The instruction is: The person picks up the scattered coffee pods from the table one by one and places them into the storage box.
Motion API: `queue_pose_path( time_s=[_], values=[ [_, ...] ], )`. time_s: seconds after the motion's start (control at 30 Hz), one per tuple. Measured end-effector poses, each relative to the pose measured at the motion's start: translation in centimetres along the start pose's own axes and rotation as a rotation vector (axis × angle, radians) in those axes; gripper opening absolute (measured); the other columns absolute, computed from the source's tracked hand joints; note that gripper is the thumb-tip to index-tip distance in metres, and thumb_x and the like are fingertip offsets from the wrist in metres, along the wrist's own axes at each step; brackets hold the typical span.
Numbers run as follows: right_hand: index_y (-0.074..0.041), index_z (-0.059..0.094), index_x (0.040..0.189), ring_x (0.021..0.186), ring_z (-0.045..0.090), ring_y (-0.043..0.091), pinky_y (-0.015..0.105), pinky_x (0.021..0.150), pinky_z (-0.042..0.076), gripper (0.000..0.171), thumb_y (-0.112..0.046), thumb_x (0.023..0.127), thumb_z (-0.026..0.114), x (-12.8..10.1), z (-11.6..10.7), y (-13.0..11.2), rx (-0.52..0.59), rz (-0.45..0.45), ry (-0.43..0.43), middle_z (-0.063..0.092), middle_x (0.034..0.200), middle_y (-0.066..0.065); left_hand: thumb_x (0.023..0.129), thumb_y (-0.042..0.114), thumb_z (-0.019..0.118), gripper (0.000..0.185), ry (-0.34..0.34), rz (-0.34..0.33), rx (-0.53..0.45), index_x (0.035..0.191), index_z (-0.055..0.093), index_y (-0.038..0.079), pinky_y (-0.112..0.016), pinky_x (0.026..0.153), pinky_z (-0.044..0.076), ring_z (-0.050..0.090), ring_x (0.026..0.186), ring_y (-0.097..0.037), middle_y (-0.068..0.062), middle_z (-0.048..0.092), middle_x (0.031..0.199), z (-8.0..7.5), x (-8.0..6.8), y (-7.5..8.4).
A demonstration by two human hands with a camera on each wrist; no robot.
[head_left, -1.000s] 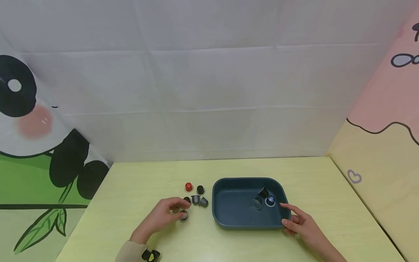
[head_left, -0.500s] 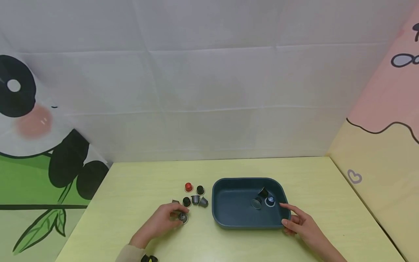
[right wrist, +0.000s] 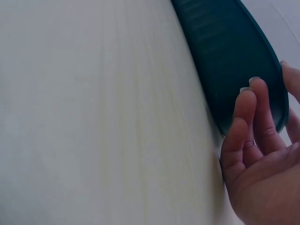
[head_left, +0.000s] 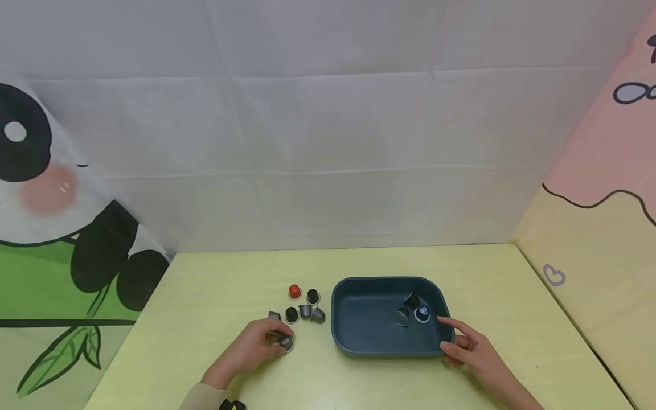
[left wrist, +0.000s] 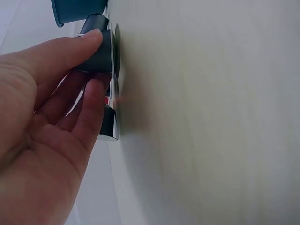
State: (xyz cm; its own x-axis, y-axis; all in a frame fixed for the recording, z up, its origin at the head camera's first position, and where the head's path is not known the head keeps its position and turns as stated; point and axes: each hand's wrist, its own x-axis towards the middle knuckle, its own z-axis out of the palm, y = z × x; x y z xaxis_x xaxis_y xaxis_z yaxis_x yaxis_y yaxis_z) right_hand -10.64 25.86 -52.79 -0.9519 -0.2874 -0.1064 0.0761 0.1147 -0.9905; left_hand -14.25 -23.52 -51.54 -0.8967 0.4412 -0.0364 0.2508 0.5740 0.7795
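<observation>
My left hand (head_left: 258, 341) pinches a dark grey coffee capsule (head_left: 287, 341) low over the table, left of the tray. Its thumb lies on the capsule (left wrist: 96, 56) in the left wrist view. Just beyond the fingers stand a black capsule (head_left: 291, 315) and a grey one (head_left: 274, 314), partly hidden by the hand. My right hand (head_left: 471, 347) holds the near right corner of a dark blue-green tray (head_left: 369, 344), with some fingers along its outer wall (right wrist: 234, 61). Inside the tray lie a blue capsule (head_left: 422, 313), a black capsule (head_left: 411, 300) and a dark capsule showing its lid (head_left: 401, 317).
Between the left hand and the tray are two grey capsules, one upside down (head_left: 305, 311) and one tipped (head_left: 318, 315). Behind them stand a red capsule (head_left: 294, 291) and a black one (head_left: 313, 296). A white cloth (head_left: 328, 142) hangs behind the pale yellow table (head_left: 215, 285).
The left hand has drawn slightly back towards the near left, tilting the pinched capsule and uncovering the black and grey capsules beyond it. The right hand and tray have stayed put.
</observation>
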Motion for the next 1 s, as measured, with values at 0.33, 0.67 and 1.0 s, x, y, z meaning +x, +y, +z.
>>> queue_pose_path(
  time_s=[0.33,0.67,1.0],
  values=[
    [0.006,0.037,0.145,0.066,0.06,0.017,0.031,0.069,0.056,0.057,-0.011,0.098,0.064,0.1,0.0,0.1,0.001,-0.006,0.001,0.058,0.073,0.004,0.081,0.003,0.081,0.028,0.002,-0.003,0.015,0.104,0.072,0.016,-0.031,0.086,0.054,0.064,0.097,-0.017,0.006,0.066,0.106,0.0,0.0,0.1],
    [-0.003,0.047,0.143,0.065,0.059,0.016,0.031,0.067,0.056,0.049,-0.01,0.097,0.064,0.0,0.1,0.2,0.015,-0.039,0.006,0.058,0.071,0.003,0.082,0.008,0.081,0.028,0.057,0.048,0.063,0.107,0.073,0.017,-0.034,0.083,0.055,0.063,0.097,-0.018,0.008,0.068,0.107,-0.5,0.0,0.8],
    [-0.01,0.051,0.142,0.064,0.059,0.015,0.03,0.067,0.056,0.046,-0.008,0.097,0.064,0.0,0.0,0.3,0.045,-0.053,0.002,0.059,0.071,0.001,0.084,0.015,0.081,0.027,0.08,0.12,0.053,0.11,0.073,0.014,-0.035,0.085,0.054,0.063,0.098,-0.011,0.012,0.069,0.107,-0.7,0.3,1.9]
  ],
)
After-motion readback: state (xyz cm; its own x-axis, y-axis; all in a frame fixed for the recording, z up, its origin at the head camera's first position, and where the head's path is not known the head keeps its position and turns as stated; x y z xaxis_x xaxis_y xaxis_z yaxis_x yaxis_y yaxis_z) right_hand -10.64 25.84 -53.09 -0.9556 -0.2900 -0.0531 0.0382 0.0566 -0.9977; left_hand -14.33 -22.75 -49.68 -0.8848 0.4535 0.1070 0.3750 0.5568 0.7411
